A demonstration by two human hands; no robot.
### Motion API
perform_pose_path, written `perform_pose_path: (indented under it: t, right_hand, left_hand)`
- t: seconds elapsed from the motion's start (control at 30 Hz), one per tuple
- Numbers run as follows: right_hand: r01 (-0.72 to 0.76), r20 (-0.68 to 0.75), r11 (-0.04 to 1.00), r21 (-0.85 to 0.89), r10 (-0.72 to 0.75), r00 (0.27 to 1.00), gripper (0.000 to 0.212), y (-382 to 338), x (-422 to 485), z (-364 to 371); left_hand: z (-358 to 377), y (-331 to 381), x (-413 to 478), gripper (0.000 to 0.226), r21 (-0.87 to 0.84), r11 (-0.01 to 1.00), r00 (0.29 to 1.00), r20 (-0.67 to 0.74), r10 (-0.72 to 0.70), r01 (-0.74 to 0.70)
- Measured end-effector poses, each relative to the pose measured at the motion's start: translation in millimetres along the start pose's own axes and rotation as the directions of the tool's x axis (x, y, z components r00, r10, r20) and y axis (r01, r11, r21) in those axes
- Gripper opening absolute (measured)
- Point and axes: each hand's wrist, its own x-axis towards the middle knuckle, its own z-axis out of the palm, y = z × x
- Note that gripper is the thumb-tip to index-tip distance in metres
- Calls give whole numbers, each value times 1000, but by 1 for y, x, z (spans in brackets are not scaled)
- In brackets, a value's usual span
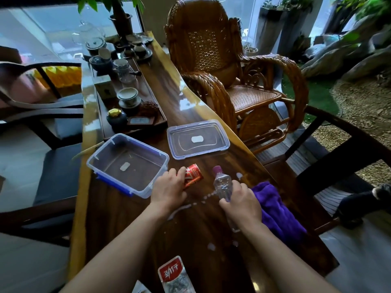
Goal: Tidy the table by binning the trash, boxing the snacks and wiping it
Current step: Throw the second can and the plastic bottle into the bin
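My left hand [169, 188] grips a red drink can [193, 174] lying on its side on the wooden table [190, 96]. My right hand [241, 200] holds a crumpled clear plastic bottle [222, 185] with a purple cap, tilted toward the far side. An empty clear plastic box [127, 163] with blue clips sits left of the can, its lid [197, 139] lying flat beyond. A purple cloth [277, 210] lies bunched under and right of my right hand. A red-and-clear snack packet [175, 275] lies near the front edge. White spilled drops [184, 207] trail across the wood between my hands.
A dark tea tray [135, 100] with cups, pots and a gold-lidded jar fills the far left of the table. A wicker rocking chair [232, 66] stands beyond the right edge. Dark chairs stand at the left [42, 106] and right [338, 157]. Potted plants stand behind.
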Motion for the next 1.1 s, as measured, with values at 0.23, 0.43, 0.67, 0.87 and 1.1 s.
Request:
perform_pose_path:
  t: [0.23, 0.43, 0.67, 0.87, 1.1]
  right_hand:
    - [149, 25, 988, 28, -150, 988, 45, -48, -12, 0]
    - [311, 52, 947, 76, -315, 948, 49, -91, -29, 9]
    - [522, 107, 843, 127, -535, 838, 58, -140, -59, 32]
    - [619, 156, 772, 141, -635, 757, 59, -187, -101, 54]
    - [660, 174, 744, 99, -666, 725, 61, -247, -166, 86]
  left_hand:
    - [-27, -34, -56, 69, -1, 993, 992, -57, -116, 116]
    - [-49, -73, -114, 73, -52, 952, 948, -98, -304, 301]
    - [-44, -105, -200, 73, -67, 856, 855, -59, -516, 512]
    - [-48, -143, -268, 71, -106, 767, 764, -77, -641, 633]
    - [-51, -202, -344, 71, -162, 712, 714, -59, -698, 683]
